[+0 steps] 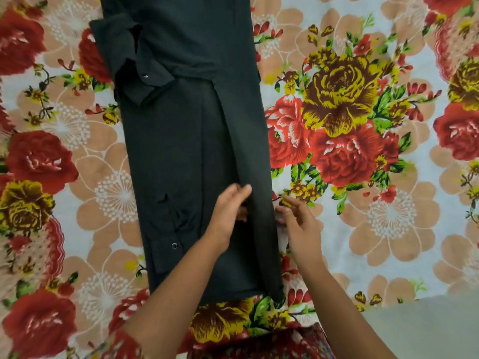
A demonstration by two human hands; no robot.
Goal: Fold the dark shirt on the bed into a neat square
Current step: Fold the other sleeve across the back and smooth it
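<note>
Nearest, the left hand (229, 208) lies flat and open on the dark shirt (191, 141), pinning the folded-in side panel. The right hand (298, 218) sits at the shirt's right edge, fingers loosely spread and gripping nothing, likely squaring that fold. The shirt lies as 1 long strip on the floral bed (363, 229), sleeve bunched farther up.

A floral bedsheet of pale cloth with big red roses, yellow-brown roses and peach blossoms (363, 130) is covering nearly the whole view; soft, even light is falling on it; a plain grey-green surface (427, 330) is showing at the lower right corner.
</note>
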